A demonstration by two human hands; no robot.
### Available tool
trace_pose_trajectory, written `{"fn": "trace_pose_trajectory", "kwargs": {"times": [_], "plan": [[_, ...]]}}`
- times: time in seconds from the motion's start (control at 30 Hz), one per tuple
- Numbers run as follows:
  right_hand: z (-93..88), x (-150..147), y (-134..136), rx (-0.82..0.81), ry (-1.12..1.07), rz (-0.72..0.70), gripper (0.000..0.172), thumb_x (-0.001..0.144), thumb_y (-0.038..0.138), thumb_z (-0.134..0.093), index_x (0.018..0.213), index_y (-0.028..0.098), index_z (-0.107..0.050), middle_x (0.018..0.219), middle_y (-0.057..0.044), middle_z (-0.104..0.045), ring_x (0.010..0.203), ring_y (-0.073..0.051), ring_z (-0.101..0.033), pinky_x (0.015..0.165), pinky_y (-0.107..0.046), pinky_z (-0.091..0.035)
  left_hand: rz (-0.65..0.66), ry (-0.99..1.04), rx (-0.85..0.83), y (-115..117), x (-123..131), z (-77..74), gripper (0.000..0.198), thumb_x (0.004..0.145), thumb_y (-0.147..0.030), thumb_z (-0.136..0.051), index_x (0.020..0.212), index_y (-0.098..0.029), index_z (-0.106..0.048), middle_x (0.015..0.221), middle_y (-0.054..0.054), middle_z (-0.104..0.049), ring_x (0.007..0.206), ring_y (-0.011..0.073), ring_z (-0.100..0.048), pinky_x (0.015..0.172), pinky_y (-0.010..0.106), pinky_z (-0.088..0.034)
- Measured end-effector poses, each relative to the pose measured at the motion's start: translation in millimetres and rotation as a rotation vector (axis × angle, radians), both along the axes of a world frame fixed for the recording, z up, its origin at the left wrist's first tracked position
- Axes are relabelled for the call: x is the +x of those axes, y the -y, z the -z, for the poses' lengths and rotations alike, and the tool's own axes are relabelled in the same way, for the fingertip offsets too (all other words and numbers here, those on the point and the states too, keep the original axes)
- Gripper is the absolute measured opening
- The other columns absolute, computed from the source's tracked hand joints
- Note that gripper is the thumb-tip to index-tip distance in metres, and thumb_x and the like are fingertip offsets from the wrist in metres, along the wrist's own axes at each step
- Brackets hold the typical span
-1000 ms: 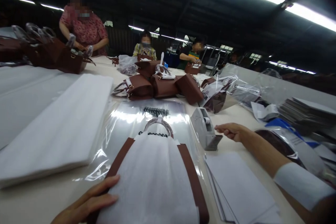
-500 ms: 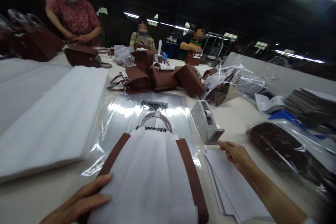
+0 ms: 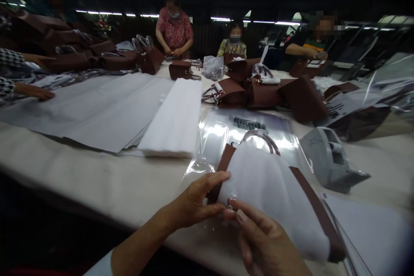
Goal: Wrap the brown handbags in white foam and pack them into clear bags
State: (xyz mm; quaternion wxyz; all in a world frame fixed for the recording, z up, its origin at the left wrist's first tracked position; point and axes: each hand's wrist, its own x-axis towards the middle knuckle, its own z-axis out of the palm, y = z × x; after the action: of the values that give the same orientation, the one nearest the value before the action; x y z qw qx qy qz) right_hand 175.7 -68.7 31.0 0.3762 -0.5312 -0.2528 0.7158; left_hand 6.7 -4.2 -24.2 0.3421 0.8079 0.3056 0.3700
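Observation:
A brown handbag point(image 3: 313, 207) lies in front of me with white wrapping paper point(image 3: 268, 185) over its middle; its looped handles point(image 3: 263, 137) point away from me. My left hand point(image 3: 197, 196) grips the bag's left side, index finger on the paper and thumb at the near edge. Beside that thumb, my right hand point(image 3: 261, 235) pinches a small shiny piece of clear tape point(image 3: 232, 200) at the paper's edge. Under the bag lies a clear plastic bag point(image 3: 220, 127) with dark lettering. To the right stands a grey tape dispenser point(image 3: 330, 157).
White paper sheets point(image 3: 97, 103) and a thick white stack point(image 3: 176, 120) lie left. More brown handbags point(image 3: 231, 92) sit behind. White cards point(image 3: 371, 224) lie right. A co-worker's hands point(image 3: 37, 90) rest on the left sheets; other people point(image 3: 174, 30) stand across the table.
My right hand has moved from the tape dispenser to the bag's near left edge, carrying the tape. The view has swung left, and the bag now appears farther right.

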Motion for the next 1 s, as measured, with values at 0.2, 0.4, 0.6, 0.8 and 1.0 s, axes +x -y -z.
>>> {"fn": "trace_pose_trajectory", "kwargs": {"times": [0.2,0.4,0.6,0.8,1.0], "plan": [[14.9,-4.6,0.8,-0.031,0.031,0.149,0.057,0.052,0.046,-0.081,0.096,0.013,-0.065,0.083,-0.011,-0.068,0.029,-0.002,-0.042,0.026,-0.011,-0.027,0.102,0.023,0.124,-4.3,-3.4,-0.9,0.046,0.083,-0.020,-0.057,0.126,-0.028,-0.045,0.135,0.008,-0.041,0.123,0.0209,-0.041,0.101,0.034,-0.040],[16.6,-16.5,14.9,-0.057,0.094,0.235,0.067,0.051,0.050,-0.079,0.103,0.012,-0.060,0.072,-0.007,-0.066,0.030,-0.004,-0.043,0.027,-0.014,-0.033,0.097,-0.090,0.169,-4.2,-3.4,-3.2,0.032,0.084,-0.022,-0.055,0.116,-0.025,-0.057,0.135,0.010,-0.038,0.122,0.0217,-0.042,0.100,0.031,-0.041],[31.1,-26.2,32.4,0.190,0.176,0.466,0.049,0.055,0.043,-0.078,0.090,0.016,-0.058,0.085,-0.005,-0.065,0.044,-0.009,-0.052,0.041,-0.025,-0.049,0.103,-0.114,0.169,-3.7,-2.9,-2.0,0.031,0.084,-0.022,-0.054,0.115,-0.025,-0.057,0.136,0.008,-0.036,0.123,0.0222,-0.040,0.102,0.033,-0.040],[57.2,-34.6,27.3,0.166,0.125,0.483,0.036,0.060,0.041,-0.075,0.079,0.012,-0.064,0.050,0.003,-0.052,0.044,-0.007,-0.048,0.044,-0.018,-0.046,0.088,-0.130,0.160,-1.0,-0.3,-1.2,0.031,0.085,-0.019,-0.053,0.115,-0.024,-0.057,0.138,0.008,-0.033,0.123,0.0213,-0.041,0.100,0.032,-0.040],[77.7,-39.5,27.6,0.076,0.035,0.520,0.044,0.059,0.040,-0.074,0.087,0.010,-0.062,0.057,0.001,-0.056,0.043,-0.007,-0.047,0.042,-0.019,-0.045,0.004,-0.028,0.222,-0.4,9.3,9.7,0.026,0.078,-0.025,-0.064,0.103,-0.023,-0.062,0.132,0.008,-0.040,0.120,0.0228,-0.043,0.097,0.035,-0.043]]}}
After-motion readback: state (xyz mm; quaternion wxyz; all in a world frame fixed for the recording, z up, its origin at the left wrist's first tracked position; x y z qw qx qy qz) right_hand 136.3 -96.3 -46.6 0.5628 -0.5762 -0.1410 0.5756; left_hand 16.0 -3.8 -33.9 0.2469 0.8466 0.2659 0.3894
